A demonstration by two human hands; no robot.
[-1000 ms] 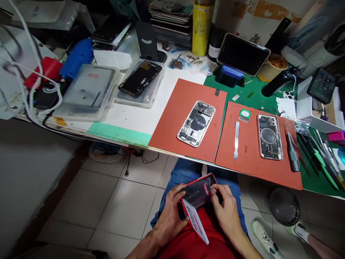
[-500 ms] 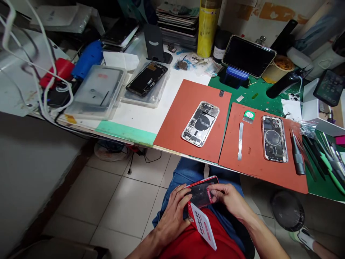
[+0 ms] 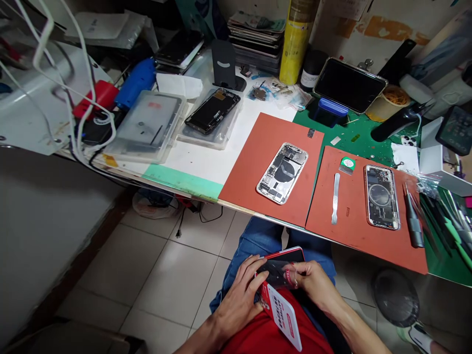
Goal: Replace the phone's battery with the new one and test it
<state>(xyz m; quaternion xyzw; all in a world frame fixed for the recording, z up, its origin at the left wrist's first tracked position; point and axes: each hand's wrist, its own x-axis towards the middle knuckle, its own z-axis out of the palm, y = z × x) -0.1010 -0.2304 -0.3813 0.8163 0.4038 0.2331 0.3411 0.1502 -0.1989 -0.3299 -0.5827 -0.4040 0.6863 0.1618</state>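
Over my lap, my left hand (image 3: 241, 292) is wrapped round a red and white battery box (image 3: 284, 317), whose lid with printed text hangs folded down toward me. A dark inside shows in the box's upper part. My right hand (image 3: 315, 281) pinches the edge of a clear plastic film with red print (image 3: 289, 274), which lies over that dark part. Whether the film is a pouch or a single sheet I cannot tell. On the bench ahead, an opened white phone body (image 3: 283, 173) lies on a red-brown mat (image 3: 239, 177).
Another opened phone (image 3: 382, 196), a metal spudger (image 3: 336, 199) and a screwdriver (image 3: 413, 216) lie on the right mat. Several tools sit at the far right. A phone screen (image 3: 213, 110) rests on a plastic case at left. White cables (image 3: 79, 128) hang by the bench's left end.
My right hand has drawn the clear film slightly, and it now looks lifted and crumpled. The whole view has shifted, so the bench appears a little further right and lower.
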